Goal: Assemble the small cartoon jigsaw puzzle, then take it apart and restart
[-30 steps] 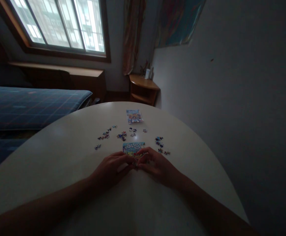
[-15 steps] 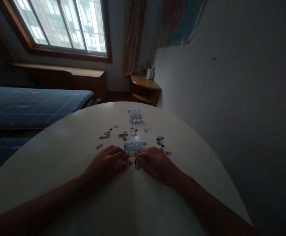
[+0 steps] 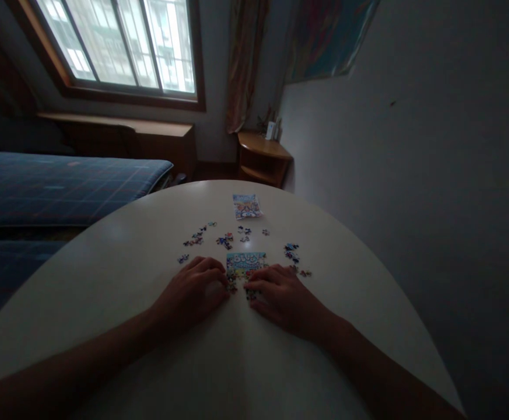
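Note:
A partly joined jigsaw puzzle [image 3: 245, 262] with a light-blue lettered top lies flat on the round white table [image 3: 149, 373]. My left hand [image 3: 195, 289] rests at its lower left, thumb and fingers curled round a small puzzle piece [image 3: 232, 284] at the edge. On the lower right, my right hand [image 3: 278, 294] has its fingertips on a small cluster of puzzle pieces [image 3: 251, 293], partly hidden beneath them. A narrow gap separates the two hands' pieces.
Loose pieces lie left [image 3: 194, 238], behind [image 3: 225, 240] and right [image 3: 292, 252] of the puzzle. Farther back is a printed picture sheet [image 3: 247, 206]. Beyond the table stand a mattress [image 3: 70, 189] and a corner shelf [image 3: 265, 146]; a wall [image 3: 411, 175] rises at right.
The view has shifted slightly, so everything sits a little farther right. The piece by my left hand has moved up toward the puzzle; my right fingers cover more of their cluster.

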`<state>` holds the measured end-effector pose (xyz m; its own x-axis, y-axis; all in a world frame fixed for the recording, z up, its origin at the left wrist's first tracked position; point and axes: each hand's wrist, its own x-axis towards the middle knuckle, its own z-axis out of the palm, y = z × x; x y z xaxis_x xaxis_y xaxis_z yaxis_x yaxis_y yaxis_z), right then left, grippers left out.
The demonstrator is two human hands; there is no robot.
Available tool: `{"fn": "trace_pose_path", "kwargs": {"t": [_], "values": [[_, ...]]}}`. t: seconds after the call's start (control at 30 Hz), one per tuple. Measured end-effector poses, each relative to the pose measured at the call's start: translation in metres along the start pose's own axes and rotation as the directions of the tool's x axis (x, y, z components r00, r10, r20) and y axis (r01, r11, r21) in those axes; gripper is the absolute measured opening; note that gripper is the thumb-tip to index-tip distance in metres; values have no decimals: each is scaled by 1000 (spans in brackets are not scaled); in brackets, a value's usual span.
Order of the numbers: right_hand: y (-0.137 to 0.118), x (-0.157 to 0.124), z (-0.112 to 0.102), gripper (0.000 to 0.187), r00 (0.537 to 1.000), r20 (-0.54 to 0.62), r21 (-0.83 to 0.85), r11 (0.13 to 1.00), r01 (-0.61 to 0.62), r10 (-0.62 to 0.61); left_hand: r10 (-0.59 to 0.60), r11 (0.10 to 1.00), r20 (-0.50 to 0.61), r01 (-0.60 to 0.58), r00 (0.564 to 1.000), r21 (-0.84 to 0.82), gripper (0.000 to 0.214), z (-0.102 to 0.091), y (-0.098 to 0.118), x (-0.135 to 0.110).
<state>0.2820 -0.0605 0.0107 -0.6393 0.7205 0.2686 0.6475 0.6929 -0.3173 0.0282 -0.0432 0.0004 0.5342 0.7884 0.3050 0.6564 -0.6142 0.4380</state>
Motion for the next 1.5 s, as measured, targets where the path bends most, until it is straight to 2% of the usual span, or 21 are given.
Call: {"fn": "trace_pose_path", "kwargs": {"t": [0.23, 0.5, 0.67, 0.83, 1.23, 1.5], "values": [[-15, 2, -1, 47, 994, 89, -34, 998, 59, -55, 9, 1000, -19, -9, 1000, -20, 10, 3, -3, 1], [-16, 3, -2, 51, 987, 153, -28, 998, 53, -48, -23, 1000, -70, 22, 997, -17, 26, 6, -9, 3], [-17, 4, -3, 50, 988, 144, -20, 998, 53, -50, -36, 999, -96, 35, 995, -16, 28, 11, -14, 4], [-18, 4, -4, 50, 988, 148, -22, 999, 47, -43, -27, 1000, -83, 28, 996, 3, 38, 15, -19, 3], [-21, 6, -3, 52, 986, 164, -35, 999, 31, -25, -30, 996, -44, 33, 999, 77, 47, 20, -21, 4], [-22, 5, -1, 57, 987, 162, -31, 999, 11, -6, -39, 995, -36, 42, 999, 86, 41, 19, -16, 5]]}}
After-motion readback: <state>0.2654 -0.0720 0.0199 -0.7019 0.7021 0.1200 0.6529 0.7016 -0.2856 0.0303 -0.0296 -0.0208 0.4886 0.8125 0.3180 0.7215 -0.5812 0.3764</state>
